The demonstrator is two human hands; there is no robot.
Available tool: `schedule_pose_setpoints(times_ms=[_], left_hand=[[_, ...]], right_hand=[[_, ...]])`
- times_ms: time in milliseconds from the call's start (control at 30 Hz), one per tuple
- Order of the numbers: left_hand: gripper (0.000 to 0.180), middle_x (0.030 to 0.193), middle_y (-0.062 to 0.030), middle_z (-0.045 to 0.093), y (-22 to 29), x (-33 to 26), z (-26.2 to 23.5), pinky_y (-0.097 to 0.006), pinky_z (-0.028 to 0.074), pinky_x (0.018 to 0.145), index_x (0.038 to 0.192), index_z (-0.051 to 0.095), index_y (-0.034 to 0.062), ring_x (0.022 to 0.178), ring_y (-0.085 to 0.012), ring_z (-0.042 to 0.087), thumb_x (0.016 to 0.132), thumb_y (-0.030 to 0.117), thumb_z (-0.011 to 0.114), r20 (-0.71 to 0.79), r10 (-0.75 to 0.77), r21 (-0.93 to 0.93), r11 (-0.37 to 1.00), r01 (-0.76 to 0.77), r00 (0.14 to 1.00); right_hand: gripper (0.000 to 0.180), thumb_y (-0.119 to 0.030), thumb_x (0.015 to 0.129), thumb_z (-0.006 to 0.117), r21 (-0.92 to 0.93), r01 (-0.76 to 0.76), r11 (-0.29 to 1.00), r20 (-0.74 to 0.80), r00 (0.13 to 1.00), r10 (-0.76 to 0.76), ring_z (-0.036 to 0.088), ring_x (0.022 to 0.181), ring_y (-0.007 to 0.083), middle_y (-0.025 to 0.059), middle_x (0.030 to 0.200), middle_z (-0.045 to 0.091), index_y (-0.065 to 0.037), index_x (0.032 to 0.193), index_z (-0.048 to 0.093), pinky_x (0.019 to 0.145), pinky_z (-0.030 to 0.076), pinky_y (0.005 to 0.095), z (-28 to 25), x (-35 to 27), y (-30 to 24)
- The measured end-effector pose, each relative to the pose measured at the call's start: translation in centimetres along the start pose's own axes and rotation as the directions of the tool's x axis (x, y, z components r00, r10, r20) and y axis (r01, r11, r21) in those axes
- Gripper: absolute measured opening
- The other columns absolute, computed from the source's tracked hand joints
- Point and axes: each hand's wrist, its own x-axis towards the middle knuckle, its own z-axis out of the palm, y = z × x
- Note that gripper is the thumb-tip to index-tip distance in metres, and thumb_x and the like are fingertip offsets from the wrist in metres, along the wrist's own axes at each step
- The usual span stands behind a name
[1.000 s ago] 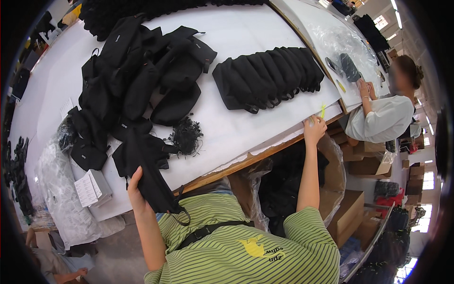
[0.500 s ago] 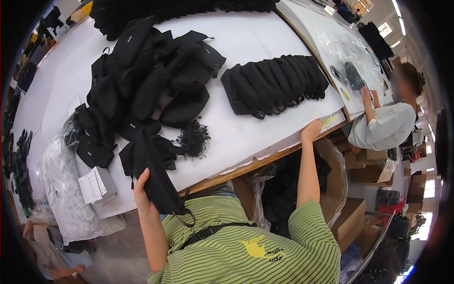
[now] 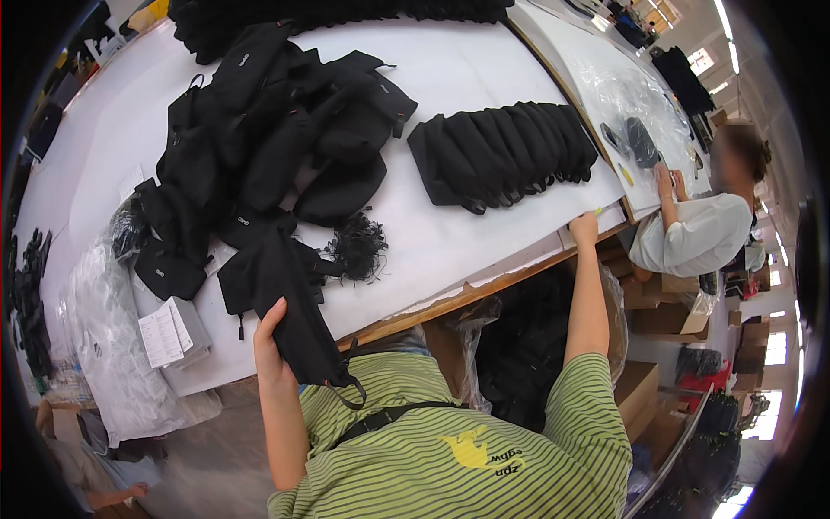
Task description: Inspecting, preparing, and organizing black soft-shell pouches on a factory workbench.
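Observation:
My left hand [image 3: 274, 344] is closed on the side of a long black fabric pouch [image 3: 296, 311], held slanting over the table's near edge. A strap loop hangs from the pouch's lower end. My right hand [image 3: 585, 228] is stretched out to the table's right corner, its fingers closed around a small yellow-green thing [image 3: 597, 211]; only its tip shows, so its kind is hidden. Beyond the held pouch lies a loose heap of black pouches [image 3: 277, 147]. Right of the heap, more black pouches stand in a neat overlapping row [image 3: 506, 156]. A tangle of black thread scraps [image 3: 357, 248] sits beside the heap.
A stack of white printed cards [image 3: 173, 333] and clear plastic bags [image 3: 112, 346] lie on the left. Below the wooden table edge [image 3: 484, 288] is a plastic-lined box of black items [image 3: 527, 346]. A co-worker [image 3: 696, 229] works at the adjoining table on the right.
My right hand has closed over the yellow-green thing, which lay beside its fingers before. My left hand and the pouch have shifted slightly to the right.

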Motion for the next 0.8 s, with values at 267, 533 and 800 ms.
schedule_pose_setpoints(times_ms=[267, 533, 800], left_hand=[[0.029, 0.093, -0.0128, 0.068, 0.1, 0.1, -0.3, -0.032, 0.058, 0.069, 0.108, 0.059, -0.0032, 0.077, -0.0216, 0.068, 0.085, 0.014, 0.061, -0.007, -0.014, 0.015, 1.0, 0.014, 1.0], [0.025, 0.088, -0.0137, 0.069, -0.5, 0.4, 0.3, -0.033, 0.059, 0.062, 0.102, 0.063, -0.0023, 0.07, -0.0228, 0.069, 0.086, 0.016, 0.061, -0.051, -0.023, -0.001, 1.0, 0.023, 0.998], [0.027, 0.092, -0.0128, 0.068, 0.0, 0.1, -0.4, -0.033, 0.058, 0.067, 0.107, 0.06, -0.0025, 0.076, -0.0218, 0.068, 0.086, 0.015, 0.061, -0.031, -0.005, 0.012, 1.0, 0.006, 1.0]], right_hand=[[0.033, -0.023, 0.081, 0.059, 0.049, 0.178, 0.983, -0.078, 0.982, -0.174, 0.057, 0.099, 0.0443, 0.0291, 0.104, 0.061, 0.003, 0.101, 0.058, 0.084, 0.046, 0.0482, 0.7, 0.2, 1.6], [0.02, -0.014, 0.084, 0.053, -0.225, 0.291, 0.93, -0.082, 0.945, -0.316, 0.058, 0.093, 0.0407, 0.0206, 0.105, 0.059, 0.002, 0.092, 0.062, 0.078, 0.048, 0.0473, 0.1, -1.6, 1.3], [0.022, -0.019, 0.088, 0.051, -0.285, 0.393, 0.875, -0.271, 0.842, -0.466, 0.058, 0.092, 0.0359, 0.016, 0.102, 0.06, -0.008, 0.101, 0.065, 0.076, 0.047, 0.0453, -3.7, -7.7, 0.1]])
